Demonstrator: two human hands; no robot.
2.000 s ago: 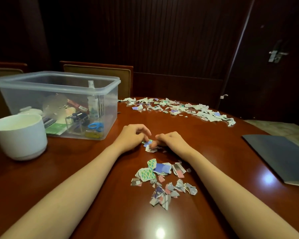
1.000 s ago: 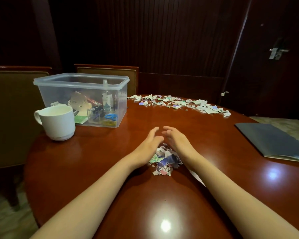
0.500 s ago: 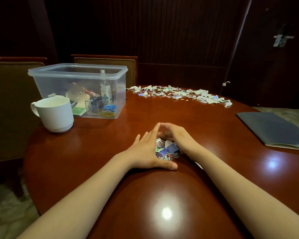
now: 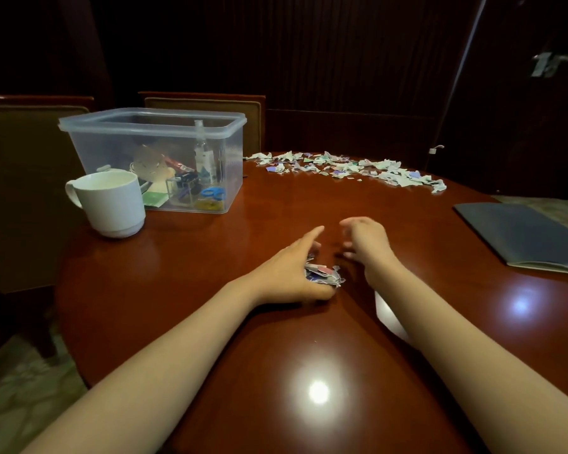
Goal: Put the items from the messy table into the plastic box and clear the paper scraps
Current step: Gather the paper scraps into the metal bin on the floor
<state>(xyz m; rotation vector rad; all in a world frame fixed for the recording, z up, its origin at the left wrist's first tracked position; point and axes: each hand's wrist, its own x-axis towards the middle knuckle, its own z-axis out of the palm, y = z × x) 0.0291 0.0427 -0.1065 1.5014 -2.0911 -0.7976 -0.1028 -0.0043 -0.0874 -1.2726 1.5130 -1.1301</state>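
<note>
A small heap of coloured paper scraps point(image 4: 325, 274) lies on the dark red wooden table point(image 4: 194, 276) between my hands. My left hand point(image 4: 289, 273) cups the heap from the left, its thumb curled under the near side and its index finger pointing forward. Just right of the heap, my right hand point(image 4: 366, 240) hovers, blurred, with loosely curled fingers that hold nothing I can see. The clear plastic box point(image 4: 112, 149) stands at the far left, with scissors, a small bottle and other items inside. A long band of torn paper scraps point(image 4: 345, 168) lies along the table's far edge.
A white mug point(image 4: 112, 204) stands in front of the box, near the table's left edge. A dark folder point(image 4: 518, 234) lies at the right. A white slip point(image 4: 387, 316) shows beside my right forearm. Chairs point(image 4: 204, 106) stand behind the table.
Both hands swept the spread-out scraps together into one heap. Since half a second ago my right hand has lifted away from the heap; my left hand stays closed around it.
</note>
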